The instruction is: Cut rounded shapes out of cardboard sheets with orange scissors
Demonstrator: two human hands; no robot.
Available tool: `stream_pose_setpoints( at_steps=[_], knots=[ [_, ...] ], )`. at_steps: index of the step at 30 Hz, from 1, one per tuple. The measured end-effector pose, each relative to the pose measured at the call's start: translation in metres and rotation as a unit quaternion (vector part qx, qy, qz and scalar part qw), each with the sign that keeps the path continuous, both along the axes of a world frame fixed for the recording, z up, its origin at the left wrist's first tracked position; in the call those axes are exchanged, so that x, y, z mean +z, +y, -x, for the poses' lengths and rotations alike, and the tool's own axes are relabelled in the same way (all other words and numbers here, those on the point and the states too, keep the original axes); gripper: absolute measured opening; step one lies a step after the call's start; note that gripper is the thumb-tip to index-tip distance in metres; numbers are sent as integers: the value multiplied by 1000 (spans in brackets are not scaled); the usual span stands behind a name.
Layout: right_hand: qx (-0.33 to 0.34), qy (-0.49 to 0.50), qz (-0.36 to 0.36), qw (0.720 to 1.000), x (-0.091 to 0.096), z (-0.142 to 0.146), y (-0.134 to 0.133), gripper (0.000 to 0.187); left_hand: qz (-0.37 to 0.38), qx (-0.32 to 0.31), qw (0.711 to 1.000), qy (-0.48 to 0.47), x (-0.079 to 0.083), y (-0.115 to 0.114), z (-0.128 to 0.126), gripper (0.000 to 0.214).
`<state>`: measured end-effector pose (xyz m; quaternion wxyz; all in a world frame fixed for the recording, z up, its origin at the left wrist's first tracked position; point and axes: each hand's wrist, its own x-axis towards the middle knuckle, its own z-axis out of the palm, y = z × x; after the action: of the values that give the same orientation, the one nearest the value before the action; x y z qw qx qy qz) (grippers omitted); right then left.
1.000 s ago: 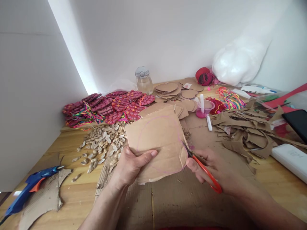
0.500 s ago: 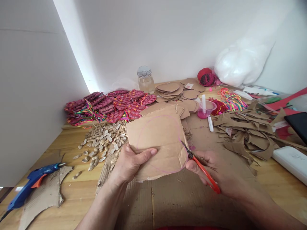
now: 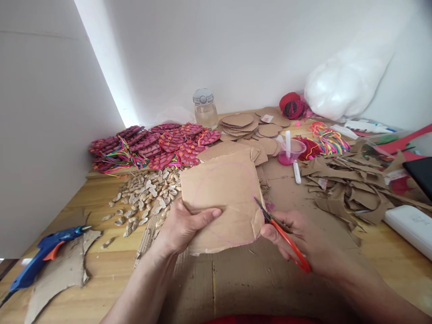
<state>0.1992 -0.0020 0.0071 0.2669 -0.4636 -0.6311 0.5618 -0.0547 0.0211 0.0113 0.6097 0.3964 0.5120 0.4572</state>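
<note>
My left hand [image 3: 189, 225] grips a roughly square piece of cardboard [image 3: 226, 189] by its lower left side, thumb on top and fingers hidden beneath. A faint purple round outline is drawn on the cardboard. In my right hand [image 3: 293, 234] is a pair of scissors [image 3: 286, 243] with orange handles and dark blades. The blades lie at the cardboard's right edge, their tips on the purple line. Below both hands a larger cardboard sheet [image 3: 246, 283] covers the table.
Peanut shells [image 3: 145, 198] and pink patterned pieces [image 3: 162, 146] lie left. Cardboard discs [image 3: 238, 120], a jar [image 3: 205, 110] and a pink cup [image 3: 292, 150] stand behind. Right are cardboard scraps [image 3: 357, 189] and a white box [image 3: 410, 229]; a blue glue gun [image 3: 47, 254] rests far left.
The cardboard and both hands stay nearly in place, the sheet shifting very slightly. The scissors remain at its right edge. The view has moved a little.
</note>
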Motion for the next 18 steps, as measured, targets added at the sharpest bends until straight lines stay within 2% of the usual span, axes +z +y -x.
stream_pose_setpoints(
  at_steps=[5,18],
  knots=[
    [-2,-5,6,1000,0,2,0,49,-3,-3,1000,-16,1,-1,1,46],
    [-2,-13,17,1000,-3,0,1,43,3,10,1000,3,-1,-1,0,44]
  ],
)
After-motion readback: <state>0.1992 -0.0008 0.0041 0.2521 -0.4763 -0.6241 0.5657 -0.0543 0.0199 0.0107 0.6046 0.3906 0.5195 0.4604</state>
